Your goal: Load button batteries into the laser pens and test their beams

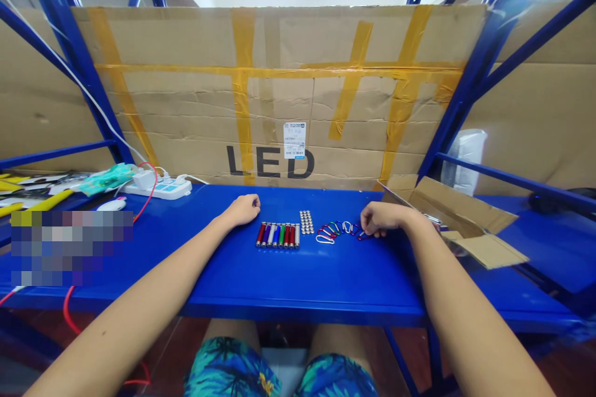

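Observation:
My left hand [243, 208] rests as a loose fist on the blue table [288, 279], just left of a row of several small coloured metal cylinders [278, 235]. Nothing shows in that hand. Right of the cylinders lies a neat block of several small silver button cells [306, 222]. Further right is a string of several coloured carabiner clips [336, 231]. My right hand [379, 219] lies curled at the right end of the clips, with its fingertips pinched on the last clip.
An open cardboard box [459, 220] stands at the right. A white power strip [164, 187] with cables, a white mouse [112, 205] and yellow items sit at the left. A taped cardboard sheet marked LED [279, 93] backs the table between blue rack posts.

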### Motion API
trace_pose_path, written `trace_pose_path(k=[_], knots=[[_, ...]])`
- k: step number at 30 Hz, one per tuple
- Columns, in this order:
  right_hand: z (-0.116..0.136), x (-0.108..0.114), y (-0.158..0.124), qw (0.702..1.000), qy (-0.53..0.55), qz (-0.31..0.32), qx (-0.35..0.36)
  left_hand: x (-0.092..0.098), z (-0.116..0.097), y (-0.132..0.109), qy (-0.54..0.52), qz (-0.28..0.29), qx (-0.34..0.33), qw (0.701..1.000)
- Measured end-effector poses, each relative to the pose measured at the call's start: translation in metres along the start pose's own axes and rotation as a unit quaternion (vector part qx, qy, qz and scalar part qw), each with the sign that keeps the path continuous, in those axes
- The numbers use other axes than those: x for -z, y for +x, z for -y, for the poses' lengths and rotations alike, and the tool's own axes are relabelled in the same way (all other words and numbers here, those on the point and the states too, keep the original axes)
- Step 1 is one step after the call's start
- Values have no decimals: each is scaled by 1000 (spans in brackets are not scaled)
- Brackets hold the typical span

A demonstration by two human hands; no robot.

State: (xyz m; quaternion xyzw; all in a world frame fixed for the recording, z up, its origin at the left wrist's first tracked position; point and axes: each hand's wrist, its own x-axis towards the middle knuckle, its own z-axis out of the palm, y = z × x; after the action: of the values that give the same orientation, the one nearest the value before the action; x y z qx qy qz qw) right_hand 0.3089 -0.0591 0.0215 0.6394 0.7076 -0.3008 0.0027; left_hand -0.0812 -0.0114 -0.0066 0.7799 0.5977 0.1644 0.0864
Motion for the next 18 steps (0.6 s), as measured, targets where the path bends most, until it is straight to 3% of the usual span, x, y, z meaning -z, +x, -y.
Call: trace_pose_path(k=[18], knots=[[-5, 1, 4, 1000, -10, -23, 5, 2, -1, -2, -12, 3, 5, 1000]])
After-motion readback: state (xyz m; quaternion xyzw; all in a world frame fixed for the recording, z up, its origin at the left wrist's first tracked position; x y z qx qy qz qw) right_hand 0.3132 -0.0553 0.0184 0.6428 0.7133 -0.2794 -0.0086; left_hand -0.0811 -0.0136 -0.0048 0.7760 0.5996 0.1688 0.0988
